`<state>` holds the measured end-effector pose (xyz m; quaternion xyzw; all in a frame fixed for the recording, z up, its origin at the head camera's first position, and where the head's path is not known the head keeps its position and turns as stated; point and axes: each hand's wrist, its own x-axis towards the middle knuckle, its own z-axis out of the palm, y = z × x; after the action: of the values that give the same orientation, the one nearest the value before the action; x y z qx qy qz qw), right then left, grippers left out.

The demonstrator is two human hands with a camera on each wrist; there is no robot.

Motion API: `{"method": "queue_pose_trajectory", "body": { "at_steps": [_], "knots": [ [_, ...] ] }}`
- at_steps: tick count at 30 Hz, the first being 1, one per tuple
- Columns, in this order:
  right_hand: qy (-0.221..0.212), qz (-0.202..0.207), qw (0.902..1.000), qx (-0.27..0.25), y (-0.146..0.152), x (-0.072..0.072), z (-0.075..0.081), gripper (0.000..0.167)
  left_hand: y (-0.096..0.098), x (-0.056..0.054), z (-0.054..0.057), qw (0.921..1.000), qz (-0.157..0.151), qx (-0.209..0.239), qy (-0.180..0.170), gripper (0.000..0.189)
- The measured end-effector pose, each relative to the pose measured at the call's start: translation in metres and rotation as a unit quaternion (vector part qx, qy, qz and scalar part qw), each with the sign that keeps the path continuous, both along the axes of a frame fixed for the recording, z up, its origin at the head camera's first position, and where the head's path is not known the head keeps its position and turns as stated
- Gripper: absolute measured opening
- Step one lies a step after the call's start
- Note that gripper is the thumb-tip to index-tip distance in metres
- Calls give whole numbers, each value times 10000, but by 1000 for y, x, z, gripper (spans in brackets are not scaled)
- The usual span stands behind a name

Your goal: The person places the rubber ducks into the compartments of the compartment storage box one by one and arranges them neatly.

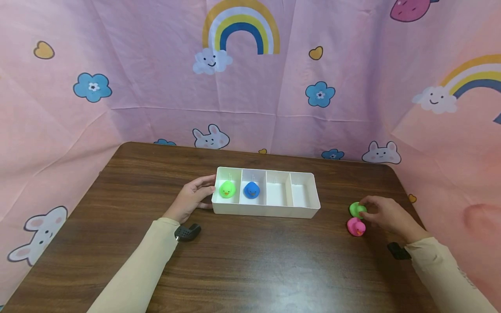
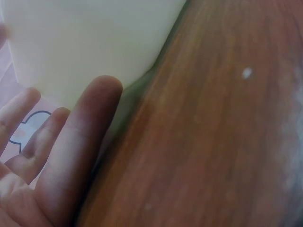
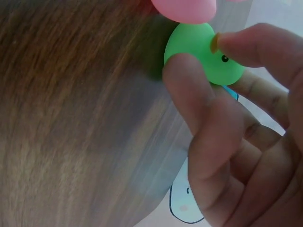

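At the right of the table my right hand [image 1: 389, 214] pinches a small green rubber duck [image 1: 355, 210]. In the right wrist view its thumb and fingertips lie around the duck's [image 3: 191, 45] head and body. A pink rubber duck [image 1: 356, 227] sits right beside it, nearer to me. My left hand [image 1: 189, 198] rests against the left end of a white box [image 1: 266, 210] with several compartments in a row. In the left wrist view its fairly straight fingers [image 2: 78, 137] touch the box wall. The leftmost compartment holds a light green duck [image 1: 227, 189], the second a blue duck [image 1: 252, 190].
The brown wooden table [image 1: 250, 261] has rounded back corners. A pink cloth [image 1: 156, 56] printed with rainbows, flowers and rabbits hangs behind it and along both sides. The two right compartments of the box hold no duck.
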<state>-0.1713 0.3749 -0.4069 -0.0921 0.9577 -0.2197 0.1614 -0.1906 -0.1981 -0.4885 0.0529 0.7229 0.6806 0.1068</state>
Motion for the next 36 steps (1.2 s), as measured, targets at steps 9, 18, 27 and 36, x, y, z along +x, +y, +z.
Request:
{"method": "queue_pose_trajectory", "body": {
  "at_steps": [9,18,27,36],
  "knots": [
    [592,157,9977,287,5,1,1,29,3,-2,0,10000,-23,6,-26,55],
    [1078,217,9939,64,-3,-2,14,28,4,-2,0,9999,35,39,91,52],
    [2160,533,9748,-164,-31,-7,33,21,2,0,0,9999,-27,96,89,54],
    [2366,659,9689,-295,-68,-12,51,23,0,0,1,9999,-47,54,72,53]
  ]
}}
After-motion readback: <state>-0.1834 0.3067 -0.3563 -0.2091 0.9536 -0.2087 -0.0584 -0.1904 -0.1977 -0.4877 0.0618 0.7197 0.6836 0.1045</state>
